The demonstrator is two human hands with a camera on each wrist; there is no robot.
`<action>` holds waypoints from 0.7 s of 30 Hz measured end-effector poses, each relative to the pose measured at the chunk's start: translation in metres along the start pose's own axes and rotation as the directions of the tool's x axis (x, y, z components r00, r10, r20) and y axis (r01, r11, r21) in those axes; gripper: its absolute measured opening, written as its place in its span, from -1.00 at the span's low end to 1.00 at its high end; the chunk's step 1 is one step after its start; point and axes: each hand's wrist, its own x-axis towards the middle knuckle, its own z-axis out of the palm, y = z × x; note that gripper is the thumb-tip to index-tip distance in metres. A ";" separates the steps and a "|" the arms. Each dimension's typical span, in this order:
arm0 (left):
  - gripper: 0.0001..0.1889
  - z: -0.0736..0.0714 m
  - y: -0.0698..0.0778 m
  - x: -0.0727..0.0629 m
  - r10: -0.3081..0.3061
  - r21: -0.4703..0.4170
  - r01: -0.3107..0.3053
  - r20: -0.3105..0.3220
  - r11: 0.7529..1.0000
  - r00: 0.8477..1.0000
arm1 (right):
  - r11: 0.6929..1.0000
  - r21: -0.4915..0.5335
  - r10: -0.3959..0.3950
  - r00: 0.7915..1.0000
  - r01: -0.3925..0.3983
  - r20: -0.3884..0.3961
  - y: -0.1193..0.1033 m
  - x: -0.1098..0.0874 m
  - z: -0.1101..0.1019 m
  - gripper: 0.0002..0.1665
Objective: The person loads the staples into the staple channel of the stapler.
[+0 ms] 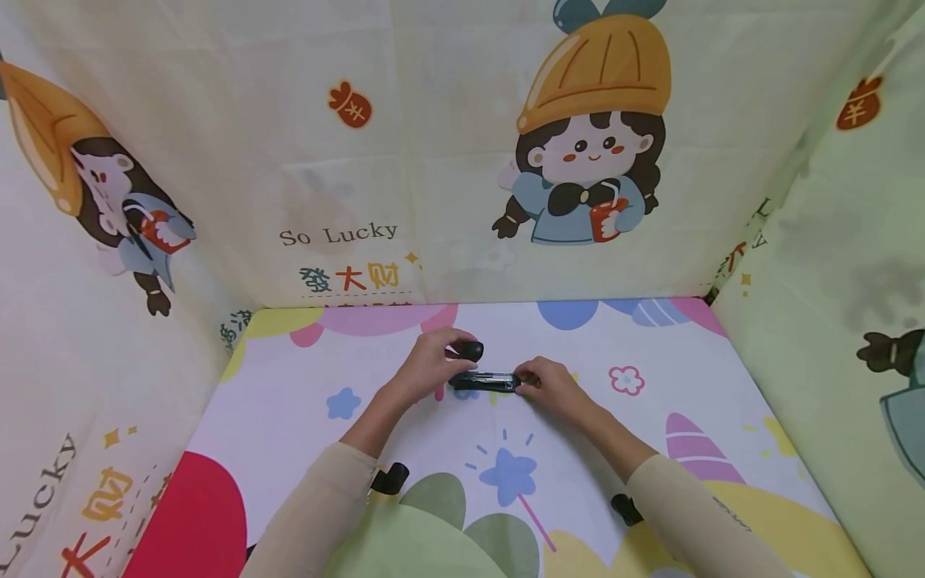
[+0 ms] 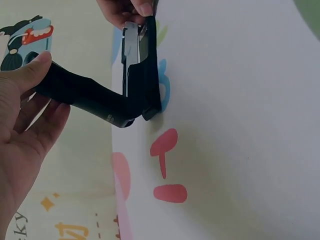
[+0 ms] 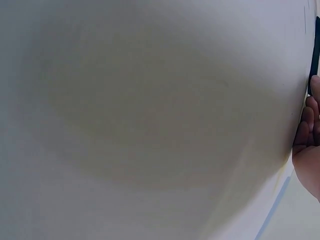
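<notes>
A black stapler lies on the table with its top arm swung far back from the base. The metal staple channel is exposed along the base. My left hand grips the raised arm near its end, thumb on one side and fingers on the other. At the opposite end, my right hand pinches the tip of the base. The right wrist view catches only part of that hand and a dark sliver of the stapler at the edge. Whether staples sit in the channel cannot be made out.
A white cloth with coloured cartoon prints covers the table. Behind it hangs a cream printed curtain, and similar cloth walls the left and right sides. Black straps show at the wrists.
</notes>
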 end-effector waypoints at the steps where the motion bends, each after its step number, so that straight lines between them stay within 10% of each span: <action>1: -0.63 0.001 0.001 0.000 0.006 0.004 -0.006 0.003 1.000 1.000 | 1.000 -0.001 0.002 1.000 -0.002 0.001 0.000 0.000 0.000 -0.71; 21: -0.63 0.023 0.005 0.015 0.086 0.102 -0.092 0.058 0.991 0.995 | 1.000 0.006 -0.008 1.000 0.008 0.006 0.001 0.000 -0.002 -0.74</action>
